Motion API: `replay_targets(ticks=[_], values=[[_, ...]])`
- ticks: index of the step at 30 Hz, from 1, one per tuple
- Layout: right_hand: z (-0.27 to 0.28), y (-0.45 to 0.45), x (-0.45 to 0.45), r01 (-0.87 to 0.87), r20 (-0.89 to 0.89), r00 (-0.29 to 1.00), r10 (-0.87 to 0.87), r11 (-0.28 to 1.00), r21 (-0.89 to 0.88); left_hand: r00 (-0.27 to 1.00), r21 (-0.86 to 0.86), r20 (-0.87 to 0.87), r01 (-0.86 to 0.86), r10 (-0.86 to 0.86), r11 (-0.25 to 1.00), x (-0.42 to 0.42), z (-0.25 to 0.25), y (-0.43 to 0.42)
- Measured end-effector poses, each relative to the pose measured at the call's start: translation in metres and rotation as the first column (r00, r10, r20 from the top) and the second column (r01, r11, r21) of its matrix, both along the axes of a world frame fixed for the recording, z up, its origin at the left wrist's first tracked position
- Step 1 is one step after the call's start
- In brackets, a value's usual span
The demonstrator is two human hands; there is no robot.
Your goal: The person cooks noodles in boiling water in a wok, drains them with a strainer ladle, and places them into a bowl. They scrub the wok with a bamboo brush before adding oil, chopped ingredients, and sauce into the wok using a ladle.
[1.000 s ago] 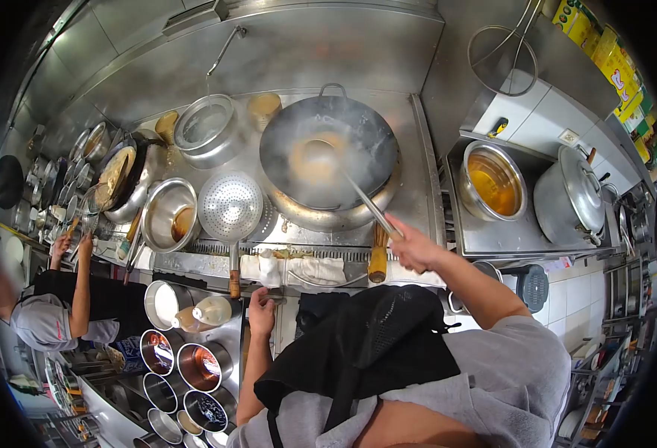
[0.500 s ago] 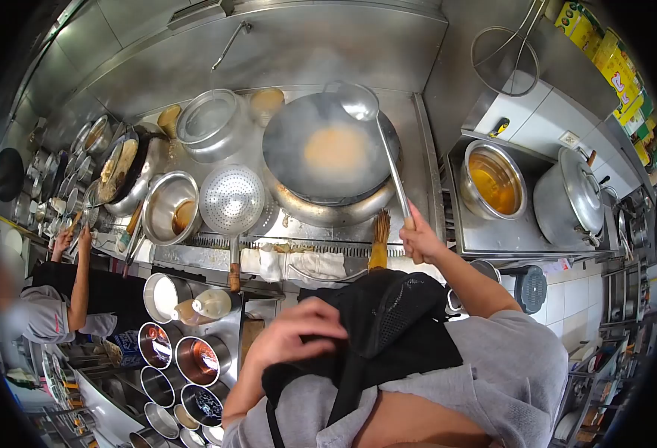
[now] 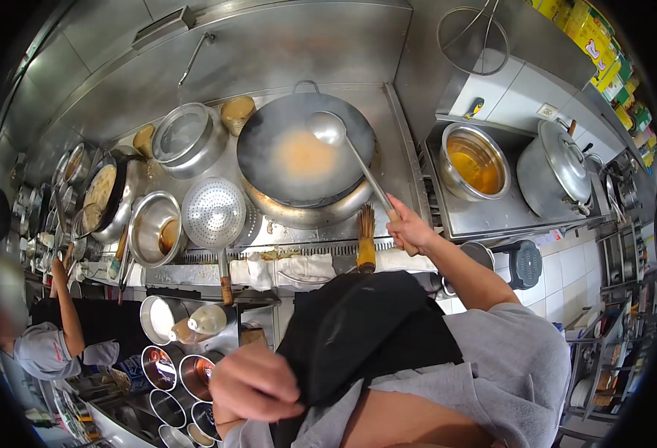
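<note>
One right hand (image 3: 412, 228) has its fingers wrapped around the handle of one ladle (image 3: 328, 128); the ladle's bowl is over the one steaming wok (image 3: 263, 153), beside a single pale orange patch (image 3: 301, 157). The left hand (image 3: 257, 382), blurred, is before the black apron (image 3: 366, 321), fingers curled; I cannot tell whether they grip anything. Left of the wok lies one skimmer (image 3: 214, 211), with one steel bowl (image 3: 140, 235) just beside it. One brush (image 3: 366, 256) stands near the right hand. Farther right are one bowl of amber liquid (image 3: 449, 166) and one lidded pot (image 3: 556, 178). Two bottles (image 3: 209, 319) stand near one co-worker (image 3: 48, 351).
</note>
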State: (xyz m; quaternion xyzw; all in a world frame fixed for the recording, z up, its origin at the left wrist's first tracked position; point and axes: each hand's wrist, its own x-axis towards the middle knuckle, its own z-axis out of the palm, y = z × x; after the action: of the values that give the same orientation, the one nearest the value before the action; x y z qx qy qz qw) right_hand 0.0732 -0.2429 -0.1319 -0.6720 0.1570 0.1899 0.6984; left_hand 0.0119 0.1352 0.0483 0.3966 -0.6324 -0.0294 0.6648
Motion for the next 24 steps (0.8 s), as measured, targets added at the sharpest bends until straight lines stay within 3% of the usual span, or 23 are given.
replay_targets(ticks=[2,4,5,6,8,10,12,14,16,18,20,22,23,24], values=[[0.012,0.006,-0.006,-0.015,-0.007,1.000,0.014,0.999,-0.029,0.992,0.072,0.061,0.110,-0.114,0.991,0.006,0.009,0.015],[0.026,0.007,-0.004,-0.137,-0.115,0.984,0.138,0.990,0.022,0.984,0.140,0.080,0.144,-0.156,0.980,0.009,0.019,0.025],[0.024,0.000,0.004,-0.142,-0.127,0.979,0.160,0.980,0.136,0.978,0.226,0.043,0.190,-0.204,0.955,0.010,0.023,0.026],[0.017,-0.005,0.018,-0.139,-0.121,0.980,0.156,0.981,0.138,0.969,0.307,-0.002,0.236,-0.248,0.922,0.012,0.026,0.026],[-0.005,-0.019,0.049,-0.240,0.002,0.971,0.240,0.969,0.065,0.968,0.306,-0.036,0.246,-0.247,0.920,0.013,0.015,0.033],[-0.022,-0.005,0.060,-0.257,0.047,0.965,0.257,0.967,-0.006,0.994,0.208,-0.105,0.044,-0.022,0.977,0.010,-0.001,0.040],[-0.015,0.028,0.046,-0.124,0.014,0.991,0.133,0.949,-0.291,0.991,0.228,-0.124,-0.024,0.054,0.973,0.004,-0.013,0.050],[0.013,0.035,0.024,-0.160,0.008,0.986,0.164,0.971,-0.177,0.915,0.238,-0.322,-0.170,0.243,0.956,-0.007,-0.028,0.059],[0.020,0.015,0.028,-0.128,-0.107,0.982,0.155,0.966,0.225,0.891,0.286,-0.339,-0.208,0.302,0.935,-0.011,-0.051,0.068],[0.017,0.006,0.053,-0.095,-0.098,0.987,0.125,0.959,0.267,0.741,0.395,-0.419,-0.372,0.525,0.840,-0.014,-0.066,0.065],[-0.008,0.009,0.065,-0.062,-0.091,0.991,0.094,0.950,0.307,0.711,0.446,-0.471,-0.320,0.523,0.836,-0.011,-0.075,0.061],[-0.047,0.036,0.068,-0.040,0.112,0.992,0.055,0.990,-0.134,0.677,0.592,-0.436,-0.281,0.593,0.755,-0.006,-0.076,0.053],[-0.028,0.052,0.052,-0.023,0.072,0.997,0.042,0.970,-0.243,0.680,0.643,-0.395,-0.276,0.618,0.715,-0.004,-0.075,0.052],[-0.009,0.057,0.039,-0.023,0.083,0.996,0.044,0.971,-0.239,0.684,0.668,-0.369,-0.276,0.630,0.691,-0.004,-0.078,0.054]])
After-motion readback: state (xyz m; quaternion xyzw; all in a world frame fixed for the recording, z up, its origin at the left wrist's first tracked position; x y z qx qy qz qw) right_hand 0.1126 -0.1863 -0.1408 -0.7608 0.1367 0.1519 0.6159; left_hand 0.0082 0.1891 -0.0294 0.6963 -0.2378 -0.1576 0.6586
